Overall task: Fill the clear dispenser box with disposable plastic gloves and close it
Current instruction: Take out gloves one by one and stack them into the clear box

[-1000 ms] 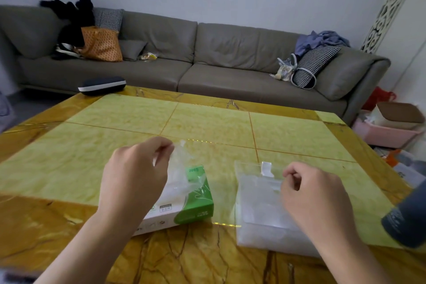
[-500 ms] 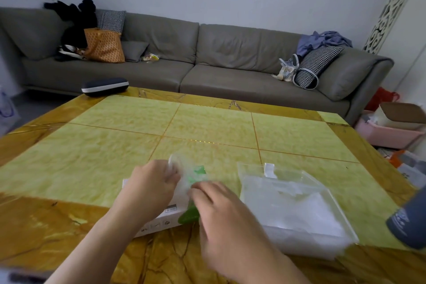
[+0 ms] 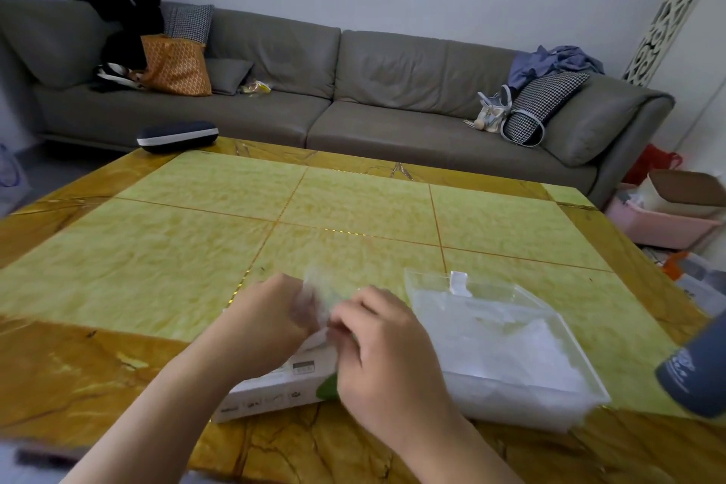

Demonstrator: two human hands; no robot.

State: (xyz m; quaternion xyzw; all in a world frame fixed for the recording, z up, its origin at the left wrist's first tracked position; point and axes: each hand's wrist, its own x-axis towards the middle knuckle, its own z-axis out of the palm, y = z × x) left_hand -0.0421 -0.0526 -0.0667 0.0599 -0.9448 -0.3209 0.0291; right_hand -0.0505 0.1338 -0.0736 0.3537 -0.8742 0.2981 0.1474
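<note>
- left hand (image 3: 264,320): fingers curled, pinching a thin clear glove (image 3: 312,301) above the white-and-green carton (image 3: 277,385).
- right hand (image 3: 387,346): meets the left over the carton, fingertips on the same film; whether it pinches cannot be told.
- clear dispenser box (image 3: 506,346): lid open, already holding gloves, just beside the right hand, long axis running away from the viewer; the glove must travel rightward, the right hand being nearer.
</note>
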